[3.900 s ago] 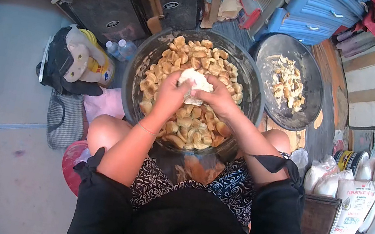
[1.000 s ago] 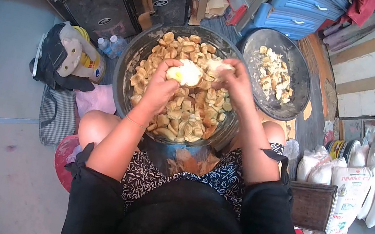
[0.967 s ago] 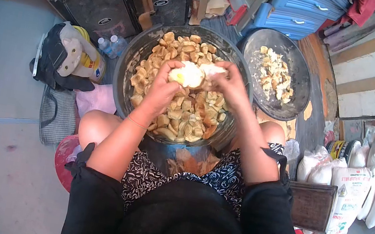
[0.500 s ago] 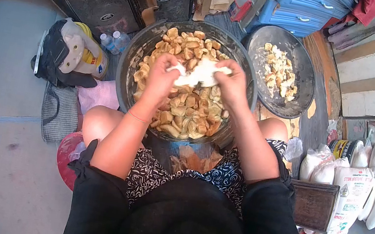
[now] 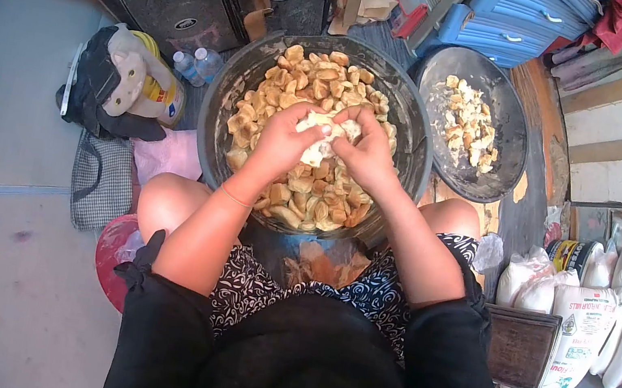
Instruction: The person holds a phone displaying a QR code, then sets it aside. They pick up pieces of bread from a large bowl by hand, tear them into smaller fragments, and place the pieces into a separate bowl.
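Note:
Over a large dark basin (image 5: 213, 128) full of browned bread pieces (image 5: 322, 77), both hands meet around torn white bread (image 5: 316, 154). My left hand (image 5: 285, 136) pinches its left side between thumb and fingers. On the other side my right hand (image 5: 367, 152) grips the bread with its thumb and fingertips. The bread's white inside shows between the hands; part of it is hidden behind the fingers. Just below the hands, more bread pieces lie heaped in the basin.
To the right stands a second dark basin (image 5: 510, 137) with torn bread crumbs. Flour sacks (image 5: 583, 330) and a wooden box (image 5: 517, 348) are at the far right. Two plastic bottles (image 5: 197, 64) and a checked bag (image 5: 100, 187) sit left, a blue drawer unit (image 5: 516, 23) behind.
My hands have come closer together, and the bread stretched between them is now bunched in the fingers. The view has shifted slightly.

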The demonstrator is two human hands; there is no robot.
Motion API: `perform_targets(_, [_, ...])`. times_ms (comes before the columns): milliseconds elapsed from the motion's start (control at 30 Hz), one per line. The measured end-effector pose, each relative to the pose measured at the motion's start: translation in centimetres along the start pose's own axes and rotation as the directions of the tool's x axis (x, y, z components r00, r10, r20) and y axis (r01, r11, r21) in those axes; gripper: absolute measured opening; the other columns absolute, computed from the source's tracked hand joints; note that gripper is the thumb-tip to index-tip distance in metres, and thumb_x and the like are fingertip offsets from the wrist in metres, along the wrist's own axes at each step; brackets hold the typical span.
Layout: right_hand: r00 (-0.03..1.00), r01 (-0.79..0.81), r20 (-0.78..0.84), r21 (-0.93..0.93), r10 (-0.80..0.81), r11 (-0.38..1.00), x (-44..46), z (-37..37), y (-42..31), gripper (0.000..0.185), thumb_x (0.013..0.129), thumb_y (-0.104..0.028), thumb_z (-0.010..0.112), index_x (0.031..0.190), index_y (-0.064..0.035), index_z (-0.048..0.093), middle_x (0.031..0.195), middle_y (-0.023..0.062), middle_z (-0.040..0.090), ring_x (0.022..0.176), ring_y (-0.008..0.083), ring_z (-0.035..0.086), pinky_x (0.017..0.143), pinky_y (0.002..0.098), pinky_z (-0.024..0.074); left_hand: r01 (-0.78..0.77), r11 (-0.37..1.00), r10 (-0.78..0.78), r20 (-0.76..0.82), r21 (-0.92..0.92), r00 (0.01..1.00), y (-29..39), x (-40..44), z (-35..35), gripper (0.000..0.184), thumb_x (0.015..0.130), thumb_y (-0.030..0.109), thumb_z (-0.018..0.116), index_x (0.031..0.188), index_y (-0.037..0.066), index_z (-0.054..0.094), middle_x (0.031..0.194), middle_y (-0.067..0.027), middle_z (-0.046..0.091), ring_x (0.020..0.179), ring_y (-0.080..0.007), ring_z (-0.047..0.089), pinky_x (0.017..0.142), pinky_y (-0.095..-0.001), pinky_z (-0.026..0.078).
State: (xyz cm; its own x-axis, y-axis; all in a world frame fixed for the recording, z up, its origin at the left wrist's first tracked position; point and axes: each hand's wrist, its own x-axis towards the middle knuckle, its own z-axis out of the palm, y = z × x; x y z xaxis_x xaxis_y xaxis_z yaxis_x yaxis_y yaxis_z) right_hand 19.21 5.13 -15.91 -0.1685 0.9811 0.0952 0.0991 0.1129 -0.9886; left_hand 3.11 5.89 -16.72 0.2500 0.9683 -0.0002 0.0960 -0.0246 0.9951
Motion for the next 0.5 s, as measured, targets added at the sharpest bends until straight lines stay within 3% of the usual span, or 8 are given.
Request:
perform_targets(67, [0.999, -0.015, -0.029, 0.015, 0.016, 1.0, 0.1, -0.2, -1.9, 0.02, 0.07, 0.0, 0.056, 0.09, -0.0035, 0.054, 0.086, 0.0033, 0.056, 0.084, 0.0127, 0.053, 0.078, 0.0259, 0.043, 0.073, 0.959, -0.079, -0.01, -0.274, 0.997, 0.0, 0.3, 0.0, 0.019, 0.084, 0.007, 0.058, 0.103, 0.003, 0.057, 0.092, -0.0018, 0.061, 0.08, -0.0095, 0.057, 0.071, -0.0225, 0.046])
perform_targets(100, [0.999, -0.017, -0.029, 0.016, 0.017, 1.0, 0.3, -0.3, -1.5, 0.02, 0.07, 0.0, 0.056, 0.09, -0.0035, 0.054, 0.086, 0.0033, 0.056, 0.084, 0.0127, 0.053, 0.078, 0.0259, 0.043, 0.075, 0.959, -0.081, -0.01, -0.273, 0.997, 0.2, 0.3, 0.0, 0.019, 0.084, 0.007, 0.058, 0.103, 0.003, 0.057, 0.092, -0.0018, 0.061, 0.08, -0.0095, 0.057, 0.071, -0.0225, 0.046])
perform_targets(167, [0.98, -0.009, -0.193, 0.18, 0.044, 0.984, 1.2, -0.7, 0.0, 0.015, 0.071, 0.002, 0.054, 0.084, -0.0041, 0.054, 0.086, 0.0043, 0.057, 0.081, 0.0126, 0.055, 0.074, 0.0254, 0.0447, 0.05, 0.804, -0.157, -0.132, -0.592, 0.979, 0.6, 0.6, -0.1, 0.017, 0.086, 0.007, 0.055, 0.103, 0.003, 0.056, 0.093, -0.0041, 0.061, 0.08, -0.0116, 0.059, 0.072, -0.0248, 0.049])
perform_targets(200, [0.968, -0.047, -0.209, 0.384, 0.137, 0.922, 1.6, -1.5, 0.0, 0.015, 0.074, 0.003, 0.051, 0.086, -0.0046, 0.052, 0.086, 0.0054, 0.057, 0.077, 0.0122, 0.056, 0.069, 0.0247, 0.0468, 0.037, 0.8, -0.176, -0.175, -0.598, 0.969, 1.5, 0.6, -1.1, 0.017, 0.088, 0.008, 0.052, 0.104, 0.002, 0.053, 0.094, -0.0065, 0.061, 0.081, -0.0143, 0.061, 0.073, -0.0276, 0.051])
perform_targets(267, [0.959, -0.06, -0.208, 0.522, 0.195, 0.851, 1.9, -3.3, 0.4, 0.021, 0.079, 0.006, 0.045, 0.096, -0.0065, 0.048, 0.092, 0.008, 0.055, 0.082, 0.0163, 0.06, 0.069, 0.0271, 0.049, -0.082, 0.753, -0.111, -0.248, -0.653, 0.962, 2.4, 1.0, -2.5, 0.018, 0.089, 0.009, 0.051, 0.105, 0.002, 0.051, 0.093, -0.0075, 0.061, 0.08, -0.0158, 0.061, 0.072, -0.029, 0.052])
perform_targets(333, [0.969, -0.042, -0.187, 0.525, 0.163, 0.85, 2.2, -2.9, 0.3, 0.022, 0.082, 0.0, 0.051, 0.101, -0.0074, 0.047, 0.096, 0.0084, 0.054, 0.084, 0.0163, 0.058, 0.069, 0.0288, 0.0504, -0.096, 0.776, -0.096, -0.268, -0.623, 0.959, 1.8, 1.3, -2.0, 0.02, 0.087, 0.007, 0.05, 0.106, 0.002, 0.05, 0.096, -0.0081, 0.06, 0.083, -0.0167, 0.061, 0.076, -0.0298, 0.05])
perform_targets(433, [0.982, -0.164, -0.027, 0.395, 0.189, 0.904, 1.1, -0.4, -0.2, 0.038, 0.079, -0.014, 0.067, 0.11, -0.0044, 0.047, 0.092, 0.0062, 0.058, 0.083, 0.0133, 0.057, 0.071, 0.0252, 0.0489, 0.106, 0.83, -0.134, -0.012, -0.548, 0.991, 0.9, 0.5, -0.2, 0.035, 0.076, 0.006, 0.044, 0.111, 0.001, 0.048, 0.105, -0.0104, 0.055, 0.096, -0.0171, 0.054, 0.084, -0.0293, 0.044])
perform_targets(500, [0.992, -0.12, 0.0, 0.339, 0.128, 0.933, 0.9, 0.9, 0.1, 0.037, 0.076, -0.013, 0.069, 0.107, -0.0024, 0.051, 0.093, 0.0068, 0.058, 0.085, 0.0123, 0.057, 0.07, 0.0246, 0.0487, 0.087, 0.877, -0.095, 0.008, -0.472, 0.995, 0.7, 0.1, 0.8, 0.038, 0.075, 0.005, 0.042, 0.113, 0.001, 0.047, 0.104, -0.0094, 0.053, 0.096, -0.016, 0.052, 0.081, -0.0279, 0.043])
